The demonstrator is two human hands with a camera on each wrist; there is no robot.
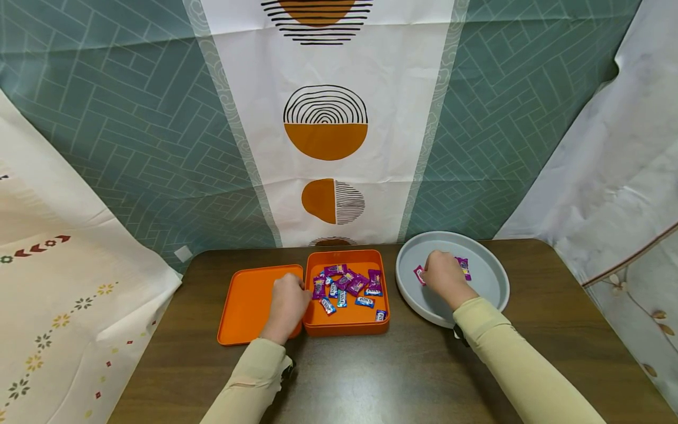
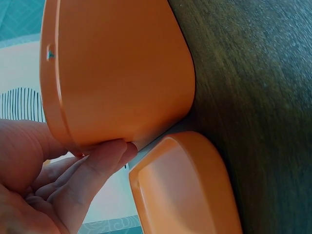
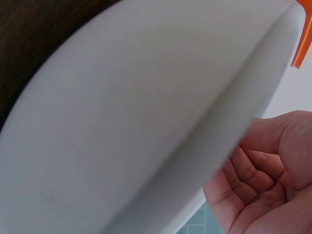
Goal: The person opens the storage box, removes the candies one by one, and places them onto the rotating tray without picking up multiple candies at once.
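My left hand (image 1: pixel 288 300) pinches the left wall of an orange box (image 1: pixel 346 328); in the left wrist view the thumb and fingers (image 2: pixel 105 156) grip its rim. Small wrapped candies lie in the box, several purple ones (image 1: pixel 357 285) and several blue-and-white ones (image 1: pixel 364 301). My right hand (image 1: pixel 445 275) is over a round grey tray (image 1: pixel 484 291), fingers curled downward. A pinkish candy (image 1: pixel 419 275) shows at its left side and a purple candy (image 1: pixel 462 268) at its right. The tray's rim (image 3: pixel 195 151) hides the right fingertips, so whether they hold a candy does not show.
An orange lid (image 1: pixel 245 306) lies on the brown wooden table (image 1: pixel 344 377), left of the box and close against it. Behind the table hangs a patterned cloth (image 1: pixel 386 147), with pale fabric (image 1: pixel 69 282) at the left side.
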